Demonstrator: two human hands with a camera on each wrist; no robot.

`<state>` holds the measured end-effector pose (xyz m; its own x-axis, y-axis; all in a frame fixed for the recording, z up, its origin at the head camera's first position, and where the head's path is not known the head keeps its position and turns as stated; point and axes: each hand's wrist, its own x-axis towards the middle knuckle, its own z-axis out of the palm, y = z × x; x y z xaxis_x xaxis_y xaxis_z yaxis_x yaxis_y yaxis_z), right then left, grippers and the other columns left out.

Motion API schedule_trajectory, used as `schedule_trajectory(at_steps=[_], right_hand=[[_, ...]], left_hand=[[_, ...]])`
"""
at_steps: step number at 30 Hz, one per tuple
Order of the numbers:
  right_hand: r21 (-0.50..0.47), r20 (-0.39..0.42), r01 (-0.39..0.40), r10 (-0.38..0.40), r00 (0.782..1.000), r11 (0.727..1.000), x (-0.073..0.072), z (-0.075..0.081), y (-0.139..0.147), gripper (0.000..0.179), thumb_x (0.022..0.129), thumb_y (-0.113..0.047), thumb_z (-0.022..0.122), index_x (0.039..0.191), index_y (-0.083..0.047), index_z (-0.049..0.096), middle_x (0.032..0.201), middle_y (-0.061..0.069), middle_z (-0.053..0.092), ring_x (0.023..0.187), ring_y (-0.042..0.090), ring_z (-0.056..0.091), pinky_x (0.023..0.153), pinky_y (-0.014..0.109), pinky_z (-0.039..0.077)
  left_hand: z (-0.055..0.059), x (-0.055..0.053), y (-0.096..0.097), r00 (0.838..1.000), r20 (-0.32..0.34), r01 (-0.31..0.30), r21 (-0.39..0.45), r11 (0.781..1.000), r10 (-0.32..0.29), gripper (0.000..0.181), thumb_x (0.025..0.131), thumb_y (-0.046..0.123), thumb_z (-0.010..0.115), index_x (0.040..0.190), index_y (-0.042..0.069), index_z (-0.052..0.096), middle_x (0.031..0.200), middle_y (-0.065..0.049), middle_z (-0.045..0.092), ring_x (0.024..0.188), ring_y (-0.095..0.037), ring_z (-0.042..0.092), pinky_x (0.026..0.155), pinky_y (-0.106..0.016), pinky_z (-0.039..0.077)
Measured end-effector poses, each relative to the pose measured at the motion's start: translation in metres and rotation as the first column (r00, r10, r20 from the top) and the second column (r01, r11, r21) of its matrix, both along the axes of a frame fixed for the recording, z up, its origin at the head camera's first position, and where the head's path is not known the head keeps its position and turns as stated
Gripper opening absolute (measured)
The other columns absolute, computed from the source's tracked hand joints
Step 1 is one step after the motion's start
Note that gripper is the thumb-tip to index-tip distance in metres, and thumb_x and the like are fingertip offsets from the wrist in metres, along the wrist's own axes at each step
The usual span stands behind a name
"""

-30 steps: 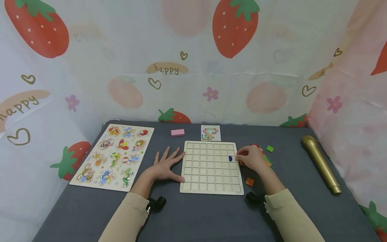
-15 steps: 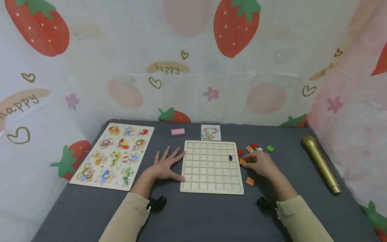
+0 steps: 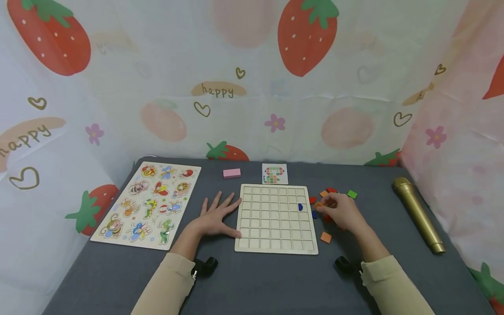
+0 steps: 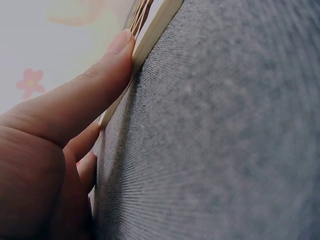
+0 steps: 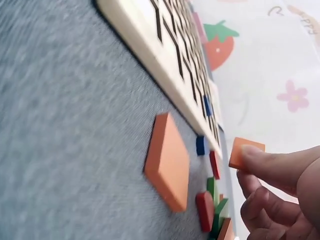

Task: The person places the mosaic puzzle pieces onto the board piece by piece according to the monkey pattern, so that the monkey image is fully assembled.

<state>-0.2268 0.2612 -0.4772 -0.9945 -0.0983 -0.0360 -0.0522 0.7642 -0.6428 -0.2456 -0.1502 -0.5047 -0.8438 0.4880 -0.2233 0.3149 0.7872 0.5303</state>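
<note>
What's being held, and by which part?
The right hand pinches an orange square tile, thumb on its flat face; the left hand only touches the pale wooden grid board.

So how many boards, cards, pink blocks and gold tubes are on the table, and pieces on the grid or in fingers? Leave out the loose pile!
Boards: 2, the grid board and the picture board
Pattern card: 1
Pink block: 1
Gold tube: 1
Blue piece on the grid: 1
Orange square in the right hand: 1
Total: 7
</note>
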Motion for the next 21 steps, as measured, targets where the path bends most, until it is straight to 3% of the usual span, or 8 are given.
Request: schedule_trajectory(at_steps=[12,21], right_hand=[[-0.049,-0.082,-0.054,0.049,0.995,0.997,-0.022,-0.003,-0.027,0.02,0.096,-0.025,0.071,0.108,-0.011,0.078,0.1,0.007,0.076,0.089,0.023,0.068,0.073,0.037,0.056],[-0.099,-0.01,-0.049,0.048,0.999,0.994,-0.035,-0.012,-0.044,0.016,0.095,-0.026,0.073,0.101,-0.012,0.077,0.096,0.005,0.073,0.082,0.019,0.063,0.067,0.032,0.052]], left_hand=[[-0.001,-0.002,0.0,1.0,-0.012,-0.008,-0.004,1.0,0.008,0.11,0.074,0.065,0.08,0.162,0.034,0.022,0.172,0.001,0.007,0.156,-0.034,-0.015,0.118,-0.066,-0.016],[0.0,0.001,0.001,1.0,-0.008,-0.01,-0.006,1.0,0.01,0.111,0.074,0.064,0.08,0.162,0.032,0.022,0.172,0.0,0.006,0.156,-0.035,-0.015,0.118,-0.065,-0.017]])
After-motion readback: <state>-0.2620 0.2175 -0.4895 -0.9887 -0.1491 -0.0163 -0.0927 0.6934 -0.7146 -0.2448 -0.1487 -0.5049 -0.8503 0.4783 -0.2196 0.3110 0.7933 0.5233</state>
